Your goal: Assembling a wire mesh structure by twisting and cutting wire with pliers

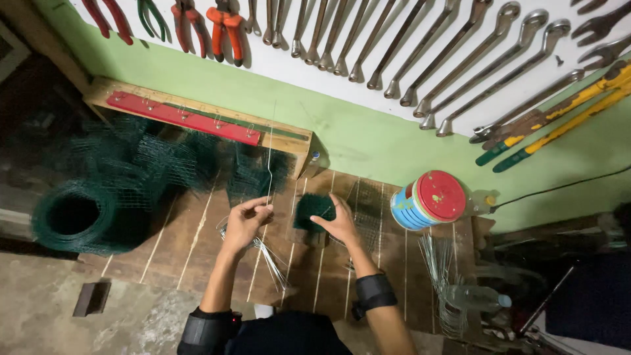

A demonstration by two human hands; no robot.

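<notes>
Both hands work over the wooden worktop [197, 243]: left hand [246, 220] pinches a thin wire [269, 164] upright, right hand [338, 223] grips a green mesh piece [312, 209] just beside it. Keeping the wire taut should help it thread cleanly.

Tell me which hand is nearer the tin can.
Right. The right hand rests on a small green mesh piece, just left of the tin can. The left hand holds a thin wire farther left.
</notes>
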